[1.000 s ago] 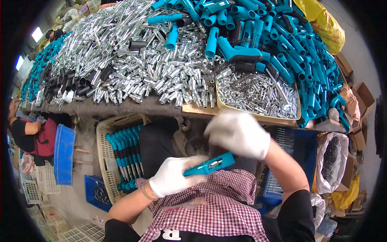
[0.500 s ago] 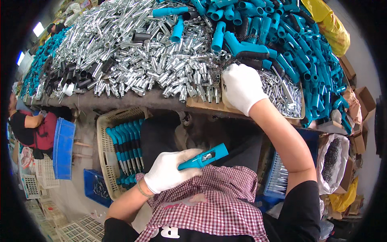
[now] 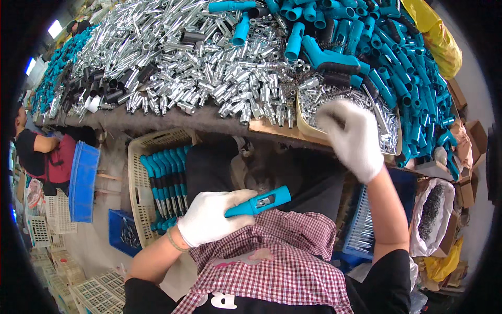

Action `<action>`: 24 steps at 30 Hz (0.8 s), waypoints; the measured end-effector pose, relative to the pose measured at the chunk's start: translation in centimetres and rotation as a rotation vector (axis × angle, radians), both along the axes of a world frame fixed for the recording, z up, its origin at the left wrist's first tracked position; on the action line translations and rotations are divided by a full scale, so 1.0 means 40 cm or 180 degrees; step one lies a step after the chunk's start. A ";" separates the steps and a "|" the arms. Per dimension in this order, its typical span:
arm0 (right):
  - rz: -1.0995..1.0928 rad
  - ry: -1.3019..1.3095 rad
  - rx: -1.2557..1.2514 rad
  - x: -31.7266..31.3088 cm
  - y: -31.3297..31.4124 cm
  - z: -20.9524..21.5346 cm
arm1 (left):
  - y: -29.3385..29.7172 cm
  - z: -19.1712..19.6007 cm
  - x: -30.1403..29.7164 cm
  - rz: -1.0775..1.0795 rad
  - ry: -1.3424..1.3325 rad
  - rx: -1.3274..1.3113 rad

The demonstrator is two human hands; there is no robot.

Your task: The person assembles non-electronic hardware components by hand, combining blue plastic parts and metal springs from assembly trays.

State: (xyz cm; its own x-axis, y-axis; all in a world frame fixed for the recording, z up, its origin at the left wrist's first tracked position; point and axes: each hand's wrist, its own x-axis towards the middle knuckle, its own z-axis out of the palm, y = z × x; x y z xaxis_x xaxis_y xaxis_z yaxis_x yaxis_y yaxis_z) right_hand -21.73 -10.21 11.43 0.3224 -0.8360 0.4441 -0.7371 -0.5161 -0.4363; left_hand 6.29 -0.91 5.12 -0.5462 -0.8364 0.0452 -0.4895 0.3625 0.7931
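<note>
Clasping the teal slotted tube (image 3: 269,200) by its left end, the left hand (image 3: 206,219) has its fingers wrapped round it, the slotted end jutting rightward above the checkered apron (image 3: 287,261). Beyond, the right hand (image 3: 355,138) hovers by the cream tray (image 3: 301,118), fingers curled, can't tell if they're pinching anything; behind, teal housings (image 3: 413,78) pile high.

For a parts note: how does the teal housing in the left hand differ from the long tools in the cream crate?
The teal housing is held by the left hand; the long tools line up inside the cream crate. The teal housing's visible outside is plain teal; the long tools add black sections and metallic ends. Both share the teal colour.
</note>
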 end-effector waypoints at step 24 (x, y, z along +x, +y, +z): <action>0.0783 -0.2304 0.1691 0.048 0.235 -0.215 | -0.029 0.034 -0.054 -0.0499 -0.0940 -0.0119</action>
State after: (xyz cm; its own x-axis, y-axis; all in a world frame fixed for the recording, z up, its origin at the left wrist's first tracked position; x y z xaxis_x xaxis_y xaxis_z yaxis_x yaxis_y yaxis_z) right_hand -19.82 -0.83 2.83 0.3113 -0.9321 0.1849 -0.0897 -0.2226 -0.9708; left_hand 4.13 -2.06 6.46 -0.6621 -0.7420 -0.1052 -0.6323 0.4777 0.6099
